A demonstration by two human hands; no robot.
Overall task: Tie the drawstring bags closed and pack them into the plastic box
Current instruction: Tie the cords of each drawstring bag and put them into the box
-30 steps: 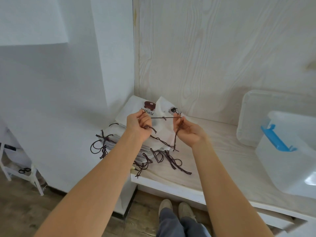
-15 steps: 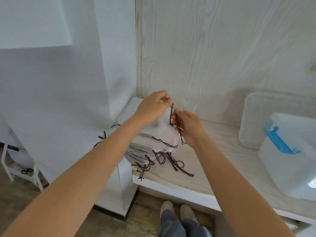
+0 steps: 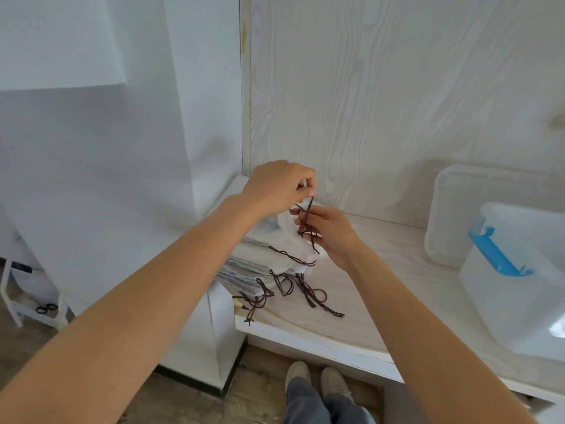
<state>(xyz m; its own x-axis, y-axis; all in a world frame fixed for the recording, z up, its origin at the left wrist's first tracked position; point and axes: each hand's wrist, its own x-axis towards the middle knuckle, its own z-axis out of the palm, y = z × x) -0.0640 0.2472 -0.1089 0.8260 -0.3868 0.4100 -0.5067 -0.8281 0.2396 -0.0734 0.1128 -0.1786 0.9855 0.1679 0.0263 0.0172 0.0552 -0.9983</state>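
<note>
We are knotting: left hand (image 3: 279, 186) pinching the cord (image 3: 308, 209) upward, right hand (image 3: 328, 232) gripping the bag (image 3: 293, 240) at the counter's (image 3: 382, 289) left end. Next, cinching, then boxing (image 3: 516, 289).

**A pale corner over a wooden floor**

A white wall (image 3: 91, 179) meets a light wood-grain panel (image 3: 382, 102) at a vertical seam. Below the panel runs a pale wood-grain shelf (image 3: 382, 301) with a white front edge. The floor (image 3: 189, 402) is brownish planking. At far left stands a white rack (image 3: 18, 307). The light is soft and even.
</note>
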